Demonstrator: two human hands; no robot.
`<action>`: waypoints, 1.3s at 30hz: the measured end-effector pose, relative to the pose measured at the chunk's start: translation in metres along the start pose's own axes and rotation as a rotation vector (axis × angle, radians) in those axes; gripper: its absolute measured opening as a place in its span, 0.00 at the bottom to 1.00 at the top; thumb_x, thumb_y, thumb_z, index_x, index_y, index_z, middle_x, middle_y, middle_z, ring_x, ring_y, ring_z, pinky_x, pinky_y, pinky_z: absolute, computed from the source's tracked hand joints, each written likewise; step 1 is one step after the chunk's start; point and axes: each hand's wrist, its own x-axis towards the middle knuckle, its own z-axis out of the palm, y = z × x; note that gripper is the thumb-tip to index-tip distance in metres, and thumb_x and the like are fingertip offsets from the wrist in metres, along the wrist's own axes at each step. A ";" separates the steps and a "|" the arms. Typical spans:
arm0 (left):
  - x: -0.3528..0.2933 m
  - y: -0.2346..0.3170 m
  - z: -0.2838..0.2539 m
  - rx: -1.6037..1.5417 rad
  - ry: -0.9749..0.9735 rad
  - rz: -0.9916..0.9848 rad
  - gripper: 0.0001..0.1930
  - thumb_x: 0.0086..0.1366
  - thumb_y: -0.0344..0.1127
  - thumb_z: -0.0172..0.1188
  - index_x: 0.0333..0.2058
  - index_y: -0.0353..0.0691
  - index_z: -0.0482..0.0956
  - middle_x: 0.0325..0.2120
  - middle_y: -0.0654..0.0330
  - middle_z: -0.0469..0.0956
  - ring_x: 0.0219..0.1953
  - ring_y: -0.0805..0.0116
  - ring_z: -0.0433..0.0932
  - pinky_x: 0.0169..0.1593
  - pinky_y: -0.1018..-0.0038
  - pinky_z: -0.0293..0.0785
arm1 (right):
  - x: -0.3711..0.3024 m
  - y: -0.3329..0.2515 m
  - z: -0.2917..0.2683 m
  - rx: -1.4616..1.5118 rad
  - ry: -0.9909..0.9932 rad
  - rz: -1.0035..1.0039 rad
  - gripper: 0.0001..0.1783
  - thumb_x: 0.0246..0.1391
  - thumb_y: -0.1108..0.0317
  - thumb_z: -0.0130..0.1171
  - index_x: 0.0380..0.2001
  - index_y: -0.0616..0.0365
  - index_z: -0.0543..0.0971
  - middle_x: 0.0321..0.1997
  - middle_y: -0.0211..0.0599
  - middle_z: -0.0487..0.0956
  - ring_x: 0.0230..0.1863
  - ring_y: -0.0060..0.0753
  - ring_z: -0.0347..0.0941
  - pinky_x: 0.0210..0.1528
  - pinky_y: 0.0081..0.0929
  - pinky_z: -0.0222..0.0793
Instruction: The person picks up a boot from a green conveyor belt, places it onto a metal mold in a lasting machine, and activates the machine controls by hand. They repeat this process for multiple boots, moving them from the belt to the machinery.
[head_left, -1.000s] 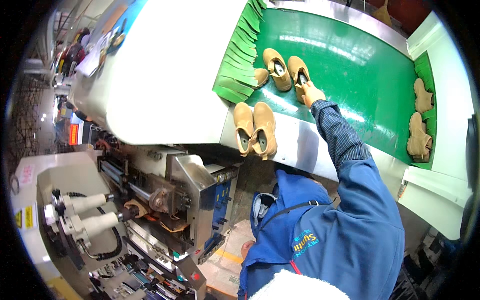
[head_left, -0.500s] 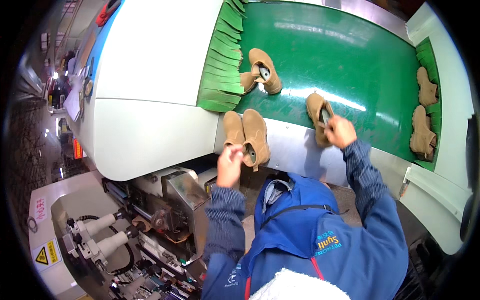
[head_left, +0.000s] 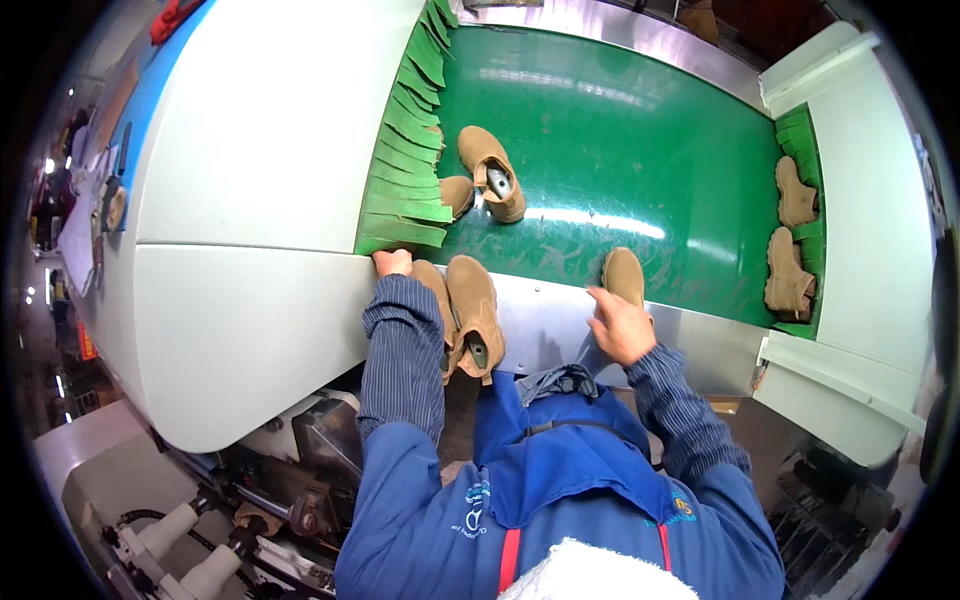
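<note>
A green belt fills the upper middle, glossy and streaked with reflected light. A white housing walls it on the left, a narrower white panel on the right. Below, the person's blue apron stands close to the near metal ledge, which runs along the belt. At lower left, partly below the housing, sits a machine of metal blocks and pale cylinders. The room beyond is dark and bent at the rim, with small lights at far left.

Green flaps hang at the belt's left end, with matching strips at the right.

Tan boots lie about. One boot rests on the belt near the left flaps, which partly cover its neighbour. Two more sit against the right strips. A pair stands on the ledge's left end, the left forearm in front of part of it. A last boot lies at the belt's near edge.

The left hand is curled just beside the pair; whether it grips anything cannot be told. The right hand covers the last boot's rear, index finger extended; its grip is hidden.
</note>
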 end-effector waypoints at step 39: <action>-0.230 0.186 0.047 0.485 -0.474 0.319 0.12 0.64 0.44 0.66 0.34 0.41 0.88 0.21 0.56 0.85 0.28 0.58 0.86 0.37 0.62 0.79 | 0.037 0.011 0.133 0.863 0.119 0.288 0.41 0.58 0.75 0.56 0.73 0.64 0.54 0.71 0.58 0.67 0.54 0.39 0.78 0.57 0.35 0.75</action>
